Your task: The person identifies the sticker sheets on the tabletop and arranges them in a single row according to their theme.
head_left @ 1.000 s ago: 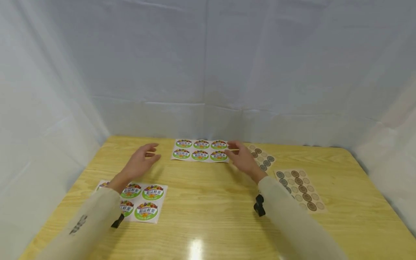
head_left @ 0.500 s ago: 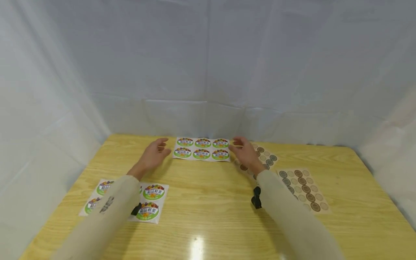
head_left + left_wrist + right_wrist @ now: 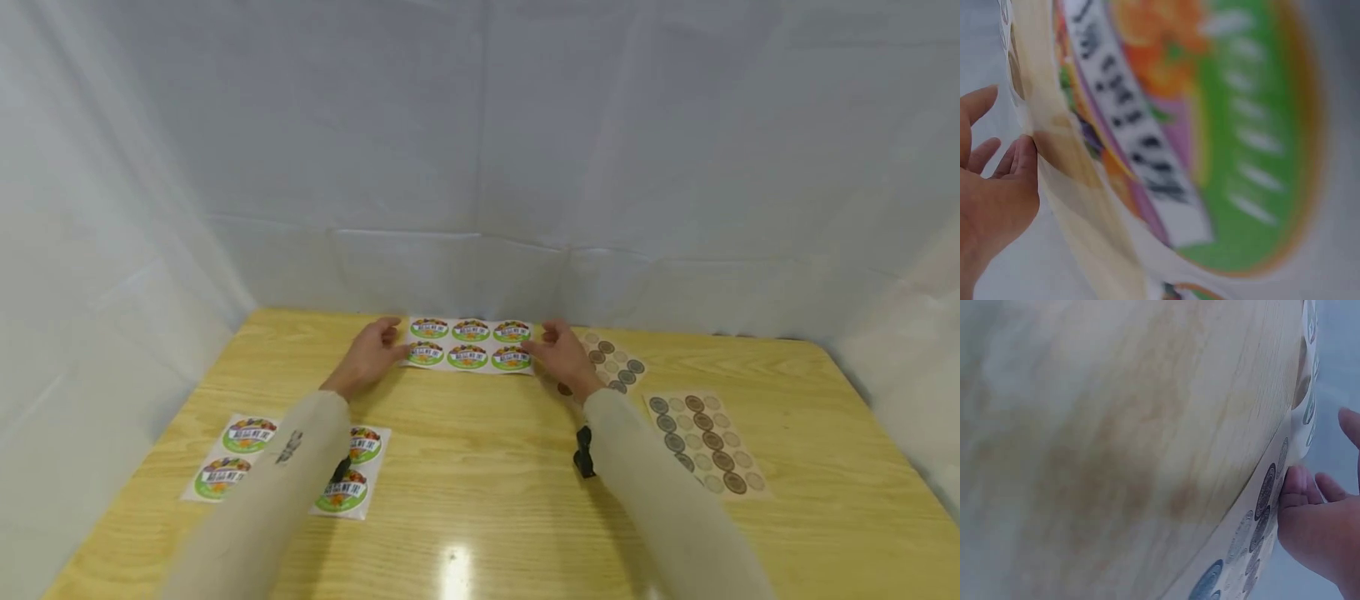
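at far edge of table (image 3: pixel 465 467), sticker sheet (image 3: pixel 470 343) ends are reached by left hand (image 3: pixel 369 357) and right hand (image 3: pixel 564 358); grip unclear; pinching seems required.

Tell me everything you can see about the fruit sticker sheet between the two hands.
The sticker sheet is white, paper-like, with six oval stickers in two rows of three: fruit above, dark lettering, green below. It lies at the far edge of the table, before pale sheeting. The left hand and right hand overlap its ends; firm contact is unclear.
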Available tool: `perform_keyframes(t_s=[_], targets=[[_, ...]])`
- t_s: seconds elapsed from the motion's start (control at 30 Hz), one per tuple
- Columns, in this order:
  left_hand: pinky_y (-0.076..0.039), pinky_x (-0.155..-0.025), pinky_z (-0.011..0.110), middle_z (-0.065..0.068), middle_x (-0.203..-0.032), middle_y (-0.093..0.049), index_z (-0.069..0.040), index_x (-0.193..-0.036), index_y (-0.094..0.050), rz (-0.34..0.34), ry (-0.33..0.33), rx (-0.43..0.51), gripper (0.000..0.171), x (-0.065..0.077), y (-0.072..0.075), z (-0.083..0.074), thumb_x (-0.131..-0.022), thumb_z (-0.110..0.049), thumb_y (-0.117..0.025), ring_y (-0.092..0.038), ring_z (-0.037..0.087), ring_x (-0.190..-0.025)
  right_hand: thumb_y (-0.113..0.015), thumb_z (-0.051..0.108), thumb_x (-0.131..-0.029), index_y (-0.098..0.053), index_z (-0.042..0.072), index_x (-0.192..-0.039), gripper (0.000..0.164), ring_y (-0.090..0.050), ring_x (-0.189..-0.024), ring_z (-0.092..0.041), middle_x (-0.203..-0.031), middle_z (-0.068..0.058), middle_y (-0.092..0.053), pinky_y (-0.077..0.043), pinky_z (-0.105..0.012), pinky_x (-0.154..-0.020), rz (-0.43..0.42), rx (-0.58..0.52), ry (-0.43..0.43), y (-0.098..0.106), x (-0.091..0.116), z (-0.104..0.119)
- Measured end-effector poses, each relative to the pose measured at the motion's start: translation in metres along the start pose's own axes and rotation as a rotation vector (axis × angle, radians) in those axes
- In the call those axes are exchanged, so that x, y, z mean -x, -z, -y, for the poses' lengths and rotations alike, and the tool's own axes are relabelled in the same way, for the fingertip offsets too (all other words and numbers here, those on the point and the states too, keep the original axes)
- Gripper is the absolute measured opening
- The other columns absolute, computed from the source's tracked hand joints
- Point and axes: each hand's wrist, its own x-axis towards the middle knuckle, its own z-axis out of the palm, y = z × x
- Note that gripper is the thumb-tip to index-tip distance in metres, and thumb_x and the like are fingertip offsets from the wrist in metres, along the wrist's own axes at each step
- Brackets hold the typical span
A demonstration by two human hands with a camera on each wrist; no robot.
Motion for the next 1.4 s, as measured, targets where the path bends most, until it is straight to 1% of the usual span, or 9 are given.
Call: perform_keyframes(t_s=[0.13,0.37,0.47,0.57,0.6,0.73,0.8,1.07,1.4], targets=[[-0.032,-0.104,0.049,0.028,-0.137,-0.041,0.008,-0.144,-0.030,-0.006,0.019,-0.013,0.064,-0.006,-0.004,-0.003,-0.094,-0.018,-0.061,-0.040,0.039,-0.126,-0.065,0.031,-0.092,-0.029,-0.002,-0.145,0.072,-0.040,-0.128,-0.036,-0.142,-0.021,-0.039,-0.035,-0.045,-0.103,0.012,0.047,-0.015,0.001,0.000,0.003],[-0.032,-0.105,0.048,0.029,-0.133,-0.042,0.013,-0.142,-0.029,-0.015,0.014,-0.056,0.068,-0.013,-0.005,-0.009,-0.092,-0.019,-0.064,-0.041,0.040,-0.123,-0.064,0.034,-0.092,-0.029,-0.005,-0.146,0.075,-0.036,-0.131,-0.037,-0.144,-0.023,-0.037,-0.034,-0.045,-0.104,0.025,0.161,0.017,0.000,-0.007,0.004],[-0.041,-0.092,0.046,0.025,-0.110,-0.050,0.014,-0.125,-0.045,-0.034,-0.026,-0.094,0.051,-0.018,-0.006,-0.007,-0.090,-0.017,-0.067,-0.049,0.036,-0.101,-0.068,0.039,-0.088,-0.033,-0.003,-0.145,0.078,-0.038,-0.129,-0.036,-0.142,-0.022,-0.040,-0.034,-0.045,-0.104,0.016,0.189,0.008,-0.002,-0.011,0.003],[-0.041,-0.082,0.045,0.020,-0.094,-0.047,0.012,-0.103,-0.050,-0.053,-0.064,-0.127,0.038,-0.023,-0.009,-0.004,-0.088,-0.017,-0.069,-0.046,0.032,-0.088,-0.069,0.044,-0.085,-0.037,-0.002,-0.143,0.080,-0.040,-0.127,-0.036,-0.138,-0.021,-0.043,-0.034,-0.045,-0.104,0.002,0.252,0.010,-0.005,-0.016,-0.001],[-0.041,-0.082,0.045,0.019,-0.093,-0.047,0.012,-0.101,-0.050,-0.054,-0.069,-0.138,0.038,-0.025,-0.010,-0.003,-0.088,-0.017,-0.070,-0.045,0.032,-0.087,-0.068,0.042,-0.086,-0.038,-0.001,-0.142,0.077,-0.038,-0.127,-0.037,-0.139,-0.021,-0.042,-0.032,-0.045,-0.105,0.010,0.274,-0.004,-0.004,-0.012,0.005],[-0.034,-0.101,0.049,0.029,-0.117,-0.050,0.014,-0.129,-0.047,-0.032,-0.042,-0.167,0.056,-0.027,-0.011,-0.002,-0.089,-0.020,-0.068,-0.046,0.040,-0.112,-0.067,0.038,-0.088,-0.037,-0.001,-0.143,0.074,-0.036,-0.128,-0.038,-0.138,-0.023,-0.040,-0.030,-0.046,-0.106,0.011,0.321,-0.018,-0.005,-0.010,0.008],[-0.032,-0.104,0.049,0.031,-0.124,-0.048,0.013,-0.137,-0.040,-0.020,-0.028,-0.180,0.065,-0.027,-0.011,-0.002,-0.090,-0.022,-0.067,-0.043,0.042,-0.118,-0.066,0.035,-0.090,-0.034,-0.002,-0.145,0.074,-0.033,-0.130,-0.038,-0.140,-0.023,-0.038,-0.028,-0.045,-0.108,0.022,0.326,-0.027,-0.004,-0.007,0.010],[-0.030,-0.105,0.048,0.029,-0.122,-0.048,0.012,-0.138,-0.040,-0.012,-0.024,-0.184,0.067,-0.027,-0.012,-0.001,-0.089,-0.024,-0.069,-0.042,0.040,-0.116,-0.066,0.037,-0.090,-0.031,-0.002,-0.147,0.077,-0.030,-0.131,-0.041,-0.142,-0.026,-0.035,-0.026,-0.047,-0.108,0.031,0.378,-0.028,-0.004,0.000,0.015],[-0.034,-0.102,0.047,0.029,-0.124,-0.046,0.010,-0.138,-0.039,-0.011,0.019,-0.103,0.068,-0.028,-0.013,-0.002,-0.087,-0.021,-0.072,-0.044,0.039,-0.115,-0.069,0.037,-0.087,-0.032,0.003,-0.148,0.079,-0.024,-0.133,-0.043,-0.147,-0.026,-0.025,-0.022,-0.051,-0.108,0.012,0.353,-0.046,-0.004,0.002,0.015]])
